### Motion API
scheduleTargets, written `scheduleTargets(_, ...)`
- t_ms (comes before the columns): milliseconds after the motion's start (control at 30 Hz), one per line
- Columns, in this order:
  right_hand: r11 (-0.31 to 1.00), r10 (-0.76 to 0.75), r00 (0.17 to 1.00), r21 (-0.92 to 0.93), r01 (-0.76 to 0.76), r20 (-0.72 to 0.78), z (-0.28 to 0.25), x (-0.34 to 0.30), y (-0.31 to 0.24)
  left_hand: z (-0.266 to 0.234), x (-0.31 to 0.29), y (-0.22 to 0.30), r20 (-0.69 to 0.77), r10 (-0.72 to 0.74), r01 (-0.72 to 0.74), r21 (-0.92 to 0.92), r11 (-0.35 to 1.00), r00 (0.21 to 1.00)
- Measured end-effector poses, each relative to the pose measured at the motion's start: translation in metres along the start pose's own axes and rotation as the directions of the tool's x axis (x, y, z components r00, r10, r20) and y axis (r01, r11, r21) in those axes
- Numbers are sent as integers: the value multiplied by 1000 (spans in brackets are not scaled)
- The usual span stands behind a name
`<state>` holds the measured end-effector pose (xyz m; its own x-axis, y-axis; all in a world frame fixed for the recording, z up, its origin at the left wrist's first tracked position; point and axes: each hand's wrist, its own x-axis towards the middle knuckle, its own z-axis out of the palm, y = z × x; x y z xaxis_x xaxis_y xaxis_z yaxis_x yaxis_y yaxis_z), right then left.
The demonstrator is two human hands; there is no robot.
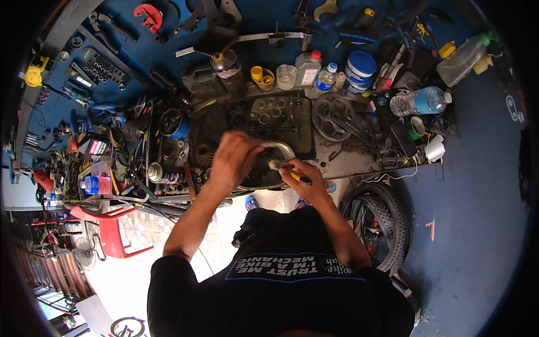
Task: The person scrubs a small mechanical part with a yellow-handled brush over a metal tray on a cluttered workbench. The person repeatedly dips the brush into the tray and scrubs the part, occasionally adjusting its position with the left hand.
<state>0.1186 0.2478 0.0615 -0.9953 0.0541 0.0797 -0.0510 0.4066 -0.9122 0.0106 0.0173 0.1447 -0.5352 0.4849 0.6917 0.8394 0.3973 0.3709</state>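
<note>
My right hand (312,178) is closed around a small brush (274,164) with pale bristles and a yellow-and-black handle. The bristles are over a round metal pan (285,148) at the bench's front edge, with dark contents I cannot make out. My left hand (232,157) is at the pan's left side, smeared by motion; whether its fingers hold anything is hidden. Behind the pan, a dark tray (305,126) bears rings and several small metal parts. A toothed cog (204,150) lies left of my left hand.
Right of the tray lie a crankset (327,116) and a chain (352,146). Bottles, a blue tub (359,70) and yellow cups (263,77) line the back. Tools and a pink-liquid bottle (96,185) crowd the left. Bicycle tyres (394,216) stand below the bench at right.
</note>
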Motion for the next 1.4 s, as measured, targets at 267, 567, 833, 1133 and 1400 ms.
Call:
scheduleTargets(267,999,44,999,3,-44,-21,-4,-4,14,90,-52,-58,338,-468,498,-1,867,816)
scheduleTargets(567,992,87,996,87,-88,18,-6,-12,1,180,-2,-99,395,-501,472,176,864,770)
scheduleTargets(833,991,128,992,45,-127,-24,-10,-14,9,150,6,-105,316,-494,484,117,867,810)
scheduleTargets(1133,999,-20,1000,25,21,-20,0,-1,12,32,-78,-87,655,-236,128,209,969,718)
scheduleTargets(1400,998,-30,999,49,28,36,9,5,6,29,-131,-74,707,-113,-204,347,915,698)
